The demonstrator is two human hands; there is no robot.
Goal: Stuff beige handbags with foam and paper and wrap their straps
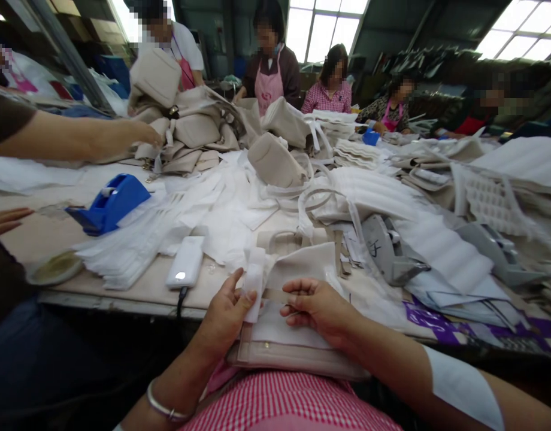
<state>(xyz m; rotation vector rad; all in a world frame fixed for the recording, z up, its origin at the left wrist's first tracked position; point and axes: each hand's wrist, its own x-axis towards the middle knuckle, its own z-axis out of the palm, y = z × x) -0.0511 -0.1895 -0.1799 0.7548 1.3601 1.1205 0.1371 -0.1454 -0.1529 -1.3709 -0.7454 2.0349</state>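
Note:
A beige handbag [302, 357] lies at the table's front edge, against my apron, with white foam sheet [302, 263] over and behind its front. My left hand [224, 317] is closed, thumb against fingers, on a folded strip of white foam [254, 275] standing upright at the bag's left side. From that strip a narrow beige strap [274, 294] runs across to my right hand [324, 308], whose curled fingers pinch it. The fingertips behind the foam strip are hidden.
A white power bank [185, 262] with a cable lies left of my hands. Tape dispensers, one blue [116, 203] and two grey [387, 251], stand on the table. Foam sheets [136, 245] and piled beige bags [199, 129] spread behind. A co-worker's arm [78, 136] reaches in from the left.

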